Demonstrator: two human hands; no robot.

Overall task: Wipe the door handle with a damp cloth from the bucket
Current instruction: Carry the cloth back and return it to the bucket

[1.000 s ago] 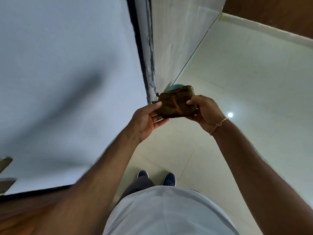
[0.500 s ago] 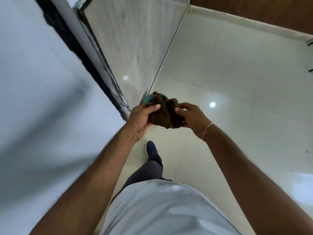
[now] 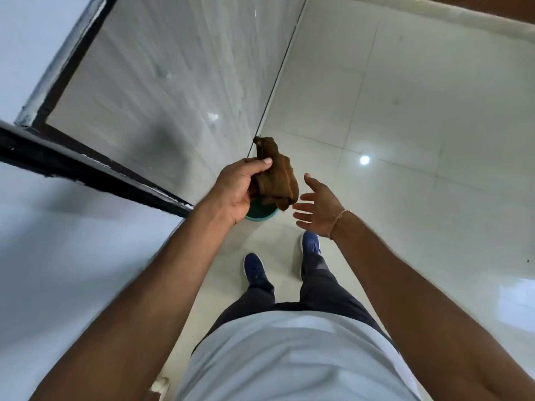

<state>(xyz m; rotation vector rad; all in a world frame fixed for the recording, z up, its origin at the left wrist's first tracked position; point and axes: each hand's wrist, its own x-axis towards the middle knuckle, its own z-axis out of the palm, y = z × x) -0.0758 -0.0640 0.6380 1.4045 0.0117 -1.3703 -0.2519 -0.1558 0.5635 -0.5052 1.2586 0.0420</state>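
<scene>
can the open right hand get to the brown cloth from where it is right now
Probably yes. The right hand is open, fingers spread, just beside the brown cloth that the left hand grips above the green bucket. Nothing sits in the gap between them.

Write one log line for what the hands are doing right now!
left hand: gripping brown cloth | right hand: open, empty | green bucket: on floor under cloth | door handle: not visible
</scene>
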